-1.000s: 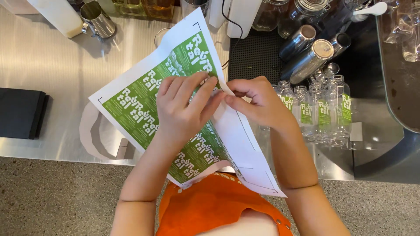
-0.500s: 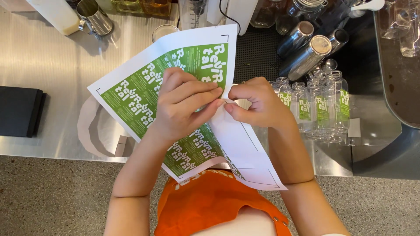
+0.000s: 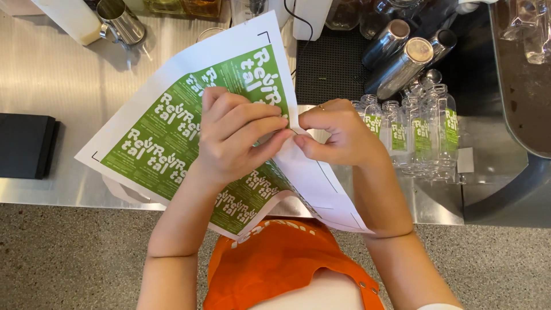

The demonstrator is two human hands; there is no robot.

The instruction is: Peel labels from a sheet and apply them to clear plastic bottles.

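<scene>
Fingers work a label loose from a green sticker sheet

Left hand [image 3: 238, 138] and right hand [image 3: 338, 135] both pinch the green label sheet [image 3: 172, 138] at its right edge, above the steel counter [image 3: 51, 86]; peeling appears under way, calling next for a slow, steady pull. Labelled bottles [image 3: 419, 132] stand near the counter's right edge.

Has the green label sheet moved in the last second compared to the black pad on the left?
Yes. The label sheet has tilted and shifted slightly up and left, so its left corner sits nearer the black pad.

Brushed steel counter [image 3: 51, 86] under bright light; speckled grey floor [image 3: 74, 264] below; black ribbed mat [image 3: 330, 63].
</scene>
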